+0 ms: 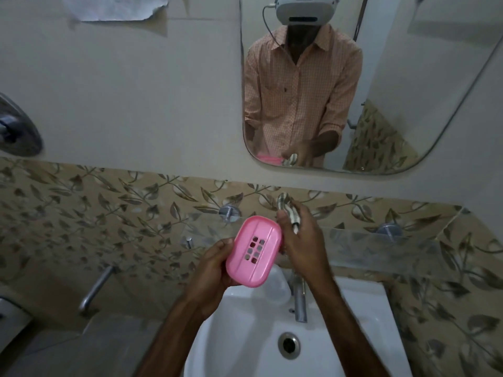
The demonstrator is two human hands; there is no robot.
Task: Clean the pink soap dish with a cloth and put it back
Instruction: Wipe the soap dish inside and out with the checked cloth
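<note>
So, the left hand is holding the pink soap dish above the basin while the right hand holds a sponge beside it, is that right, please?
Not quite: in the head view the right hand holds a striped cloth, not a sponge. The rest stands: the left hand holds the pink soap dish above the basin.

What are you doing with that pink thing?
A person is cleaning a pink soap dish over the sink. The left hand holds the dish up, tilted. The right hand has a striped cloth bunched in its grip, right beside the dish's edge. The dish is not back in its place yet.
</note>
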